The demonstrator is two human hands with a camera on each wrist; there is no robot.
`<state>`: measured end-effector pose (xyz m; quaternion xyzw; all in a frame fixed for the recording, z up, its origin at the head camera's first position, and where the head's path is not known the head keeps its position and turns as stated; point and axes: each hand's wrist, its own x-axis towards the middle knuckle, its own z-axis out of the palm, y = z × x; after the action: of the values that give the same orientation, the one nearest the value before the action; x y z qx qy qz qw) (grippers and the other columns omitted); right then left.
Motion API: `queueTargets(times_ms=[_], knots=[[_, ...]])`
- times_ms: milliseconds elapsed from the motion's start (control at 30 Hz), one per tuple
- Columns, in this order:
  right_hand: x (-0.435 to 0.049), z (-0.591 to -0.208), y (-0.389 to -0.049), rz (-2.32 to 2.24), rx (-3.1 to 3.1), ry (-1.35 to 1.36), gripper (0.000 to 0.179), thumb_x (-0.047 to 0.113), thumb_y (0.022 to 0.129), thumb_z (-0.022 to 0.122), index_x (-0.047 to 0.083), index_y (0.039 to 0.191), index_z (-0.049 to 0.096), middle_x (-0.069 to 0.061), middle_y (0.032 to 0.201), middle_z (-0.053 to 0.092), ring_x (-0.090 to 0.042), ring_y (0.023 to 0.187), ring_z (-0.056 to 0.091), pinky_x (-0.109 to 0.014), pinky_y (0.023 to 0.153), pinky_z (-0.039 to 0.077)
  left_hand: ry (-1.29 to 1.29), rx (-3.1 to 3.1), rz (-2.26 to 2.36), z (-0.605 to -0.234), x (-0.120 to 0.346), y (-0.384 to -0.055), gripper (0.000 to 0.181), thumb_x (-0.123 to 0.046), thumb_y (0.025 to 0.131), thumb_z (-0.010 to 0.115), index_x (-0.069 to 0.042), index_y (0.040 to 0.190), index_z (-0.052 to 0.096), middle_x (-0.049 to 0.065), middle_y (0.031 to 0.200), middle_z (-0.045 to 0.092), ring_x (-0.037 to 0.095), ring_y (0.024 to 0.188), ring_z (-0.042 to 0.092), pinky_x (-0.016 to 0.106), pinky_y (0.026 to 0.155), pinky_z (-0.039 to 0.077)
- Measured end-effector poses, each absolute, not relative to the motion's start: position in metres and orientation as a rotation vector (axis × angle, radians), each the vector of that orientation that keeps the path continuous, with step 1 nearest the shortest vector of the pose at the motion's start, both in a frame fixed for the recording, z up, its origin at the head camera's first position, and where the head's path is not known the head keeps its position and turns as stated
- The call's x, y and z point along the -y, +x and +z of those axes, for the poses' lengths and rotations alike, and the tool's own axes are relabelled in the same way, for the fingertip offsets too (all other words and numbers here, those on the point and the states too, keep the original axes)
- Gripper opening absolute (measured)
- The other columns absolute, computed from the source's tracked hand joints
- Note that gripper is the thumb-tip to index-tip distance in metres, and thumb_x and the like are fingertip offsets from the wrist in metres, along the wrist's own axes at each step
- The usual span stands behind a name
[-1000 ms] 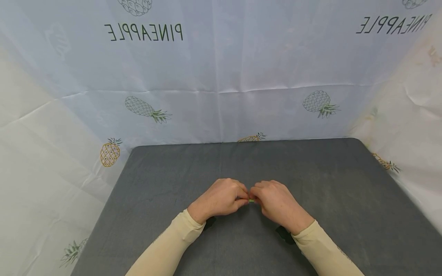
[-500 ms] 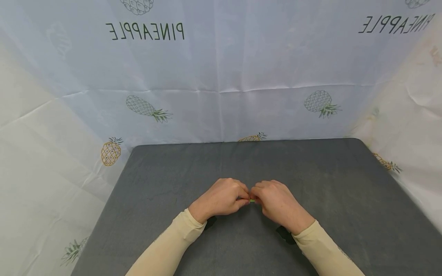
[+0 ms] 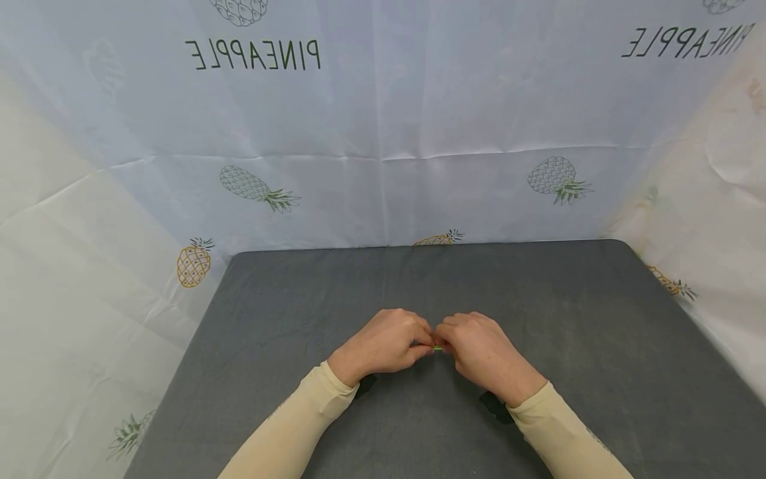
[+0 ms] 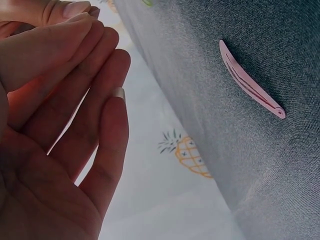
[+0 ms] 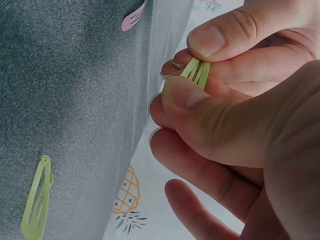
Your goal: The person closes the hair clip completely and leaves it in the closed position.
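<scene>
A light green snap hair clip (image 5: 203, 75) is stretched between my two hands, just above the table. My left hand (image 3: 385, 342) pinches one end between thumb and fingertips. The other end is gripped by the thumb and index finger of my right hand (image 3: 487, 354). Only the clip's slotted middle shows in the right wrist view; both ends are hidden by fingers. On the table near my left hand lies a pink snap hair clip (image 4: 250, 82). Another green hair clip (image 5: 37, 200) lies on the table in the right wrist view.
The table (image 3: 311, 286) has a dark grey cloth top with rounded far corners. A pale curtain (image 3: 383, 199) printed with pineapples stands behind it and along both sides. Dark wrist camera mounts (image 3: 495, 406) sit under the cuffs of the cream sleeves (image 3: 574, 432).
Both hands keep their pinch on the green hair clip and stay nearly still. The head view has shifted very slightly.
</scene>
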<state>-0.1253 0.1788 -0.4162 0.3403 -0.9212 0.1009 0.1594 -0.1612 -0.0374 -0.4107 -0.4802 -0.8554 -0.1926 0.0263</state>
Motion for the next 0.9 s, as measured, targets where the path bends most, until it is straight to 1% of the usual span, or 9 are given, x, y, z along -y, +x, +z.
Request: queueTargets(times_ms=[467, 900], knots=[[-0.1788, -0.4160, -0.1256, 0.300, 2.632, 0.984, 0.031, -0.005, 0.083, 0.087, 0.022, 0.078, 0.071, 0.011, 0.070, 0.057, -0.007, 0.066, 0.055, -0.029, 0.066, 0.048, -1.500, 2.654, -0.601, -0.4099, 0.0381, -0.1619, 0.010, -0.019, 0.100, 0.079, -0.018, 0.101, 0.089, -0.007, 0.110, 0.083, 0.007, 0.090, 0.076, 0.020, 0.078, 0.059], [-0.1788, -0.4161, -0.1252, 0.318, 2.626, 0.988, 0.032, -0.006, 0.080, 0.088, 0.022, 0.077, 0.071, 0.012, 0.071, 0.059, -0.007, 0.067, 0.057, -0.029, 0.066, 0.049, -1.504, 2.663, -0.627, -0.4097, 0.0388, -0.1618, 0.010, -0.020, 0.100, 0.080, -0.017, 0.102, 0.089, -0.007, 0.111, 0.083, 0.007, 0.093, 0.076, 0.020, 0.078, 0.059]])
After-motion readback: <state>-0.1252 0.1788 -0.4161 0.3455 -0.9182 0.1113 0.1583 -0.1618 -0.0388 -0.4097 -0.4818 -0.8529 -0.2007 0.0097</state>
